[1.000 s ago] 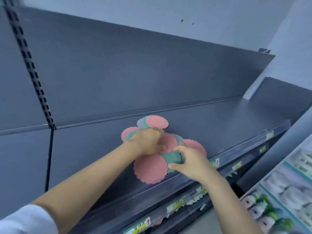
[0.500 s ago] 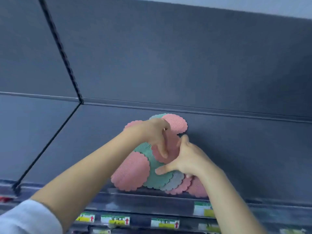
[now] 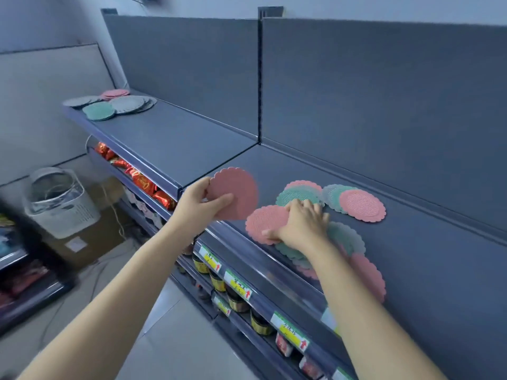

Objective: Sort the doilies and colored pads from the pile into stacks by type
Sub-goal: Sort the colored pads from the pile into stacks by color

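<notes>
On the far left end of the grey shelf (image 3: pixel 192 138) sit the sorted stacks: grey pads (image 3: pixel 131 104), a green stack (image 3: pixel 98 111) nearer, and a pink stack (image 3: pixel 115 93) behind them. Lower left, a white basket (image 3: pixel 59 204) rests on a cardboard box (image 3: pixel 82 242). Toward the middle, the left hand (image 3: pixel 201 204) pinches a pink pad (image 3: pixel 238 193), thumb on its face, and holds it raised above the shelf's near edge. Just right of it, the right hand (image 3: pixel 301 224) lies with fingers spread almost flat, pressing on the pile (image 3: pixel 362 205) of overlapping pink, green and grey pads on the shelf's right section. Price labels (image 3: pixel 237 287) line the rail below.
</notes>
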Action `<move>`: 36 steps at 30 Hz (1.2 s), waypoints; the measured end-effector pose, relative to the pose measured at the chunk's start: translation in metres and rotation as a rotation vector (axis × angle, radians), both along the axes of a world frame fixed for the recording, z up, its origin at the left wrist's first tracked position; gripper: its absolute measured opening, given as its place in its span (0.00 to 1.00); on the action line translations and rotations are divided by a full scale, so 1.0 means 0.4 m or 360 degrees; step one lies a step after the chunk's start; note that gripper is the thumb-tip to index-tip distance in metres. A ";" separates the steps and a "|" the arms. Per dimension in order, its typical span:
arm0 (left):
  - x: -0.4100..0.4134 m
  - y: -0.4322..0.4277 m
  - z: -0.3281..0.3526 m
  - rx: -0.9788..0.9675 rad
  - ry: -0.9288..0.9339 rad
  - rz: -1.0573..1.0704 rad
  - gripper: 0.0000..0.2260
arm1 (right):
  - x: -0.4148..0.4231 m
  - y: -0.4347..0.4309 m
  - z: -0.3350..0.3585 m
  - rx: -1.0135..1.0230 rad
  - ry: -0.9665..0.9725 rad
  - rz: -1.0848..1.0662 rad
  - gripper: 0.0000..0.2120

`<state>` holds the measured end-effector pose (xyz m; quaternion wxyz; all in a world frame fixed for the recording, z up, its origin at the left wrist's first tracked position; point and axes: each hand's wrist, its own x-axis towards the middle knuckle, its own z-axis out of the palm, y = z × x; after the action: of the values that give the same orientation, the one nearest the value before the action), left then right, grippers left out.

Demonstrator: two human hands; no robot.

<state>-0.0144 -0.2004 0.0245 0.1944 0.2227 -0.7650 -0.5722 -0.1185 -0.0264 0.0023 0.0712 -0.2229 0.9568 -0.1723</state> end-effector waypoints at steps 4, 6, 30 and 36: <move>0.066 -0.037 0.021 0.0167 0.0103 0.0153 0.10 | 0.017 -0.027 0.036 -0.0551 -0.0137 0.0077 0.21; 0.090 -0.065 0.043 0.0303 0.0173 0.0202 0.08 | 0.034 -0.071 0.065 -0.0817 -0.0222 0.0182 0.16; 0.259 -1.170 0.027 0.0733 0.0446 0.0816 0.18 | 0.076 -1.280 0.104 -0.1840 -0.1008 0.0262 0.11; 0.070 -1.470 -0.006 0.0803 0.0512 0.0787 0.18 | -0.126 -1.590 0.084 -0.1799 -0.0955 0.0243 0.13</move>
<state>0.0136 -0.7886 0.0220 0.3831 0.3488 -0.4831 -0.7058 -0.1688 -0.6624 0.0358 0.2195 -0.2356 0.6384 -0.6991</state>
